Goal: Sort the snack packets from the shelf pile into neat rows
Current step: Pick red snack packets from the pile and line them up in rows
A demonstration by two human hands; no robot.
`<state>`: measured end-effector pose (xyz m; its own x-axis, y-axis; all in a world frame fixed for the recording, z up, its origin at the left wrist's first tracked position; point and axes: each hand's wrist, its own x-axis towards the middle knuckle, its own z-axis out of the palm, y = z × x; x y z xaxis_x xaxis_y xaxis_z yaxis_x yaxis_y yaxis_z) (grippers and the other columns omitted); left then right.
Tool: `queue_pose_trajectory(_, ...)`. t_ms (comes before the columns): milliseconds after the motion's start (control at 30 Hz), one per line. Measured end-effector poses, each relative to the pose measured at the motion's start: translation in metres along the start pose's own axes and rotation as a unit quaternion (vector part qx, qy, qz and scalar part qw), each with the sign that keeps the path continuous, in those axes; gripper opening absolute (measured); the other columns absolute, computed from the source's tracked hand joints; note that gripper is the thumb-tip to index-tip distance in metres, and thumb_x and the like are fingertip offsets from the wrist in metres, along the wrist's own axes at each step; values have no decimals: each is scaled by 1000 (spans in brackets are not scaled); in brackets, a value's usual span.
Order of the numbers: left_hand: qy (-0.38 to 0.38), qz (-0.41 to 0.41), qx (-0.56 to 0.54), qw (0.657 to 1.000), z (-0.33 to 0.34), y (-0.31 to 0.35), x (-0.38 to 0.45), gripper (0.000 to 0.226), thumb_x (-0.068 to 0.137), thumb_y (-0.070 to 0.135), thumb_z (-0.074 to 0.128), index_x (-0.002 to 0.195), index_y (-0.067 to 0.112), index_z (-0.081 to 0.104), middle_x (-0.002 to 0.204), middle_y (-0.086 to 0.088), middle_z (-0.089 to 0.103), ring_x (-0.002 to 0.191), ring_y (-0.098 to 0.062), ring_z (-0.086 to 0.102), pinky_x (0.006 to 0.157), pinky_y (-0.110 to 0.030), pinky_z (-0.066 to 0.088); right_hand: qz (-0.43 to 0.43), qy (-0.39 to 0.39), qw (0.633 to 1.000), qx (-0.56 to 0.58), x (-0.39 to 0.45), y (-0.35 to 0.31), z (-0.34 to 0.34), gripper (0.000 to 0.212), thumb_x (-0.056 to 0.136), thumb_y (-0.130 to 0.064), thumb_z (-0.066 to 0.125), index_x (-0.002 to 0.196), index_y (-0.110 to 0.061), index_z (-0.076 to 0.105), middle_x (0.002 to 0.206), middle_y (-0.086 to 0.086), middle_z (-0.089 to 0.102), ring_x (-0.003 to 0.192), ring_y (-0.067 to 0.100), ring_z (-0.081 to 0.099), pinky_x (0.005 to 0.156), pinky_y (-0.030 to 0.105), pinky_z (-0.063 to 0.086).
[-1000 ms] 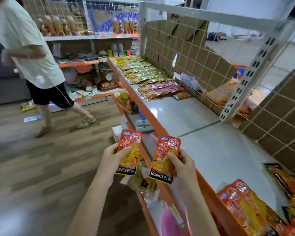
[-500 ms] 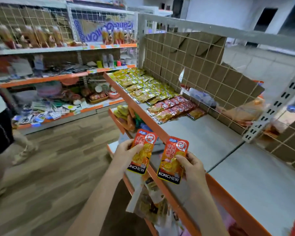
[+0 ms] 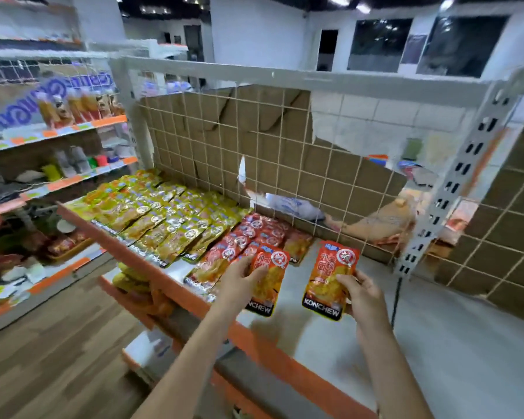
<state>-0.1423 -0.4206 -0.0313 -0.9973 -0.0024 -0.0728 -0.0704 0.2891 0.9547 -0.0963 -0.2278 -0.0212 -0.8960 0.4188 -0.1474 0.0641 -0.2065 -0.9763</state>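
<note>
Two red snack packets are up over the grey shelf (image 3: 330, 334) at lower centre of the frame, one in each hand. The left hand (image 3: 239, 281) grips the left packet (image 3: 268, 278) with thumb across its face, right at the near end of the red row (image 3: 248, 240). The right hand (image 3: 363, 293) pinches the right packet (image 3: 330, 281) by its lower right edge, held upright over bare shelf just right of that row. Yellow rows (image 3: 161, 219) fill the shelf toward the left of the frame, lying flat and overlapped like shingles.

To do this step well, I judge the left packet should go down first, its top edge tucked against the last red one so the brand strip at the bottom lines up with its neighbours. The right packet would then start or extend the next column beside it, same way up, same overlap. Lay each flat, press lightly, and let go only once it sits square to the orange shelf lip (image 3: 152, 261).
</note>
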Motion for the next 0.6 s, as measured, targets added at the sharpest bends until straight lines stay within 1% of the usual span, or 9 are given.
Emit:
queue_pose_trajectory(67, -12, 21, 61, 998, 17, 0, 33, 31, 92, 22, 59, 114, 0, 59, 110, -19, 64, 106, -35, 58, 90, -43, 44, 4, 15, 1000, -6, 13, 2, -1, 18, 90, -2, 56, 83, -18, 60, 73, 0, 66, 54, 10, 62, 48, 19, 50)
queue_pose_trajectory(167, -22, 42, 141, 989, 39, 5, 68, 37, 95, 17, 53, 128, 0, 52, 124, -17, 59, 113, -32, 54, 91, -36, 40, 16, 48, 999, -18, 26, 8, -3, 14, 89, -3, 57, 87, -16, 61, 73, -1, 67, 55, 8, 64, 49, 17, 50)
queue_pose_trajectory(233, -26, 59, 169, 983, 53, 11, 86, 32, 90, 7, 52, 122, 0, 54, 119, -18, 60, 109, -34, 54, 85, -33, 38, 18, 70, 997, -29, 34, 10, -3, 16, 89, -2, 56, 83, -16, 60, 74, -1, 66, 62, 12, 62, 52, 17, 49)
queue_pose_trajectory(300, -37, 77, 195, 977, 65, 9, 104, 27, 85, 6, 55, 110, -2, 57, 112, -25, 59, 103, -39, 55, 80, -34, 36, 17, 84, 996, -39, 43, 12, 0, 16, 90, 1, 55, 86, -14, 59, 76, 0, 64, 68, 15, 59, 55, 19, 48)
queue_pose_trajectory(367, -41, 90, 230, 968, 75, 6, 113, 37, 87, 16, 60, 119, 0, 52, 120, -26, 51, 107, -41, 51, 85, -32, 37, 19, 93, 994, -54, 53, 17, 5, 17, 90, 2, 55, 89, -15, 58, 78, -2, 62, 75, 17, 58, 65, 24, 47)
queue_pose_trajectory(467, -49, 105, 288, 951, 79, 8, 117, 40, 98, 19, 46, 134, 6, 36, 138, -20, 36, 122, -33, 41, 93, -25, 32, 36, 101, 991, -74, 66, 24, 14, 22, 90, 1, 55, 104, -15, 53, 85, -2, 61, 84, 19, 59, 80, 33, 48)
queue_pose_trajectory(500, -73, 102, 282, 951, 79, 7, 119, 42, 97, 18, 44, 136, 7, 32, 142, -21, 30, 127, -33, 35, 100, -27, 29, 40, 105, 990, -81, 70, 27, 16, 24, 91, 1, 55, 106, -16, 51, 88, 0, 62, 85, 19, 60, 81, 34, 49)
queue_pose_trajectory(533, -90, 109, 315, 938, 79, 7, 119, 48, 95, 15, 44, 139, 6, 28, 144, -24, 23, 131, -35, 28, 107, -32, 24, 42, 112, 989, -91, 73, 31, 18, 24, 91, 0, 55, 108, -16, 51, 93, 2, 63, 86, 19, 61, 81, 34, 49)
queue_pose_trajectory(600, -96, 133, 370, 914, 72, 4, 116, 53, 87, 8, 46, 139, 4, 31, 141, -26, 23, 131, -41, 23, 108, -39, 22, 40, 127, 985, -107, 77, 35, 22, 24, 90, -2, 57, 109, -16, 52, 100, 8, 65, 86, 22, 63, 81, 37, 52)
